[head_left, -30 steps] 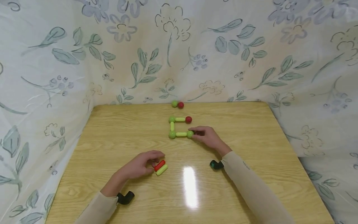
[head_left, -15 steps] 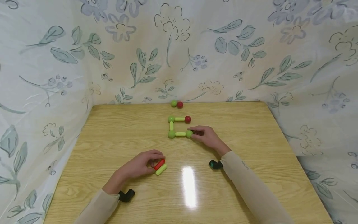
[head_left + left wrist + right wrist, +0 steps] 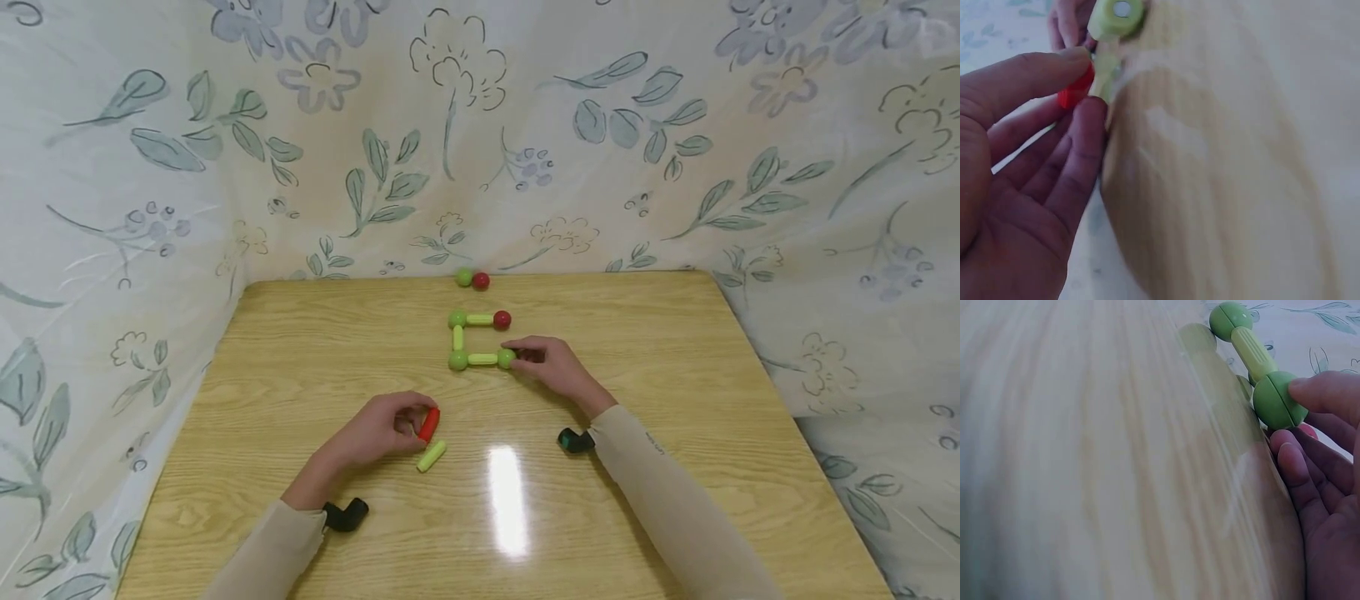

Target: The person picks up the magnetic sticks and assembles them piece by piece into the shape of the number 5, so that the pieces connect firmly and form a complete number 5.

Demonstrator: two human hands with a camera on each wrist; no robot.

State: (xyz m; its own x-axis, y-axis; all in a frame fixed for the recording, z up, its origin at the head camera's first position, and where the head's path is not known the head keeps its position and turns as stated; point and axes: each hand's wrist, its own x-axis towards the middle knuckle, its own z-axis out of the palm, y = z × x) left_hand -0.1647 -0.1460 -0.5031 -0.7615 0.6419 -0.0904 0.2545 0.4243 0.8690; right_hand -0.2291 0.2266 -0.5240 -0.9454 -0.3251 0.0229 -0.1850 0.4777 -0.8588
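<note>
In the head view my left hand pinches a red rod between thumb and fingers. The left wrist view shows the red rod partly hidden by the thumb. Just nearer than that hand lies a loose yellow-green rod; its end carries a silver disc. My right hand holds a green ball at the open end of a C-shaped chain of balls and rods. Its thumb presses the ball in the right wrist view. Opposite on the chain sits a red ball.
Two corner green balls, the far one and the near one, join the chain's rods. A spare green ball and red ball sit at the wooden table's far edge, against a floral cloth.
My left hand has picked the red rod away from beside the yellow-green rod and moved it slightly farther off and tilted it. The right hand keeps its hold on the green ball.
</note>
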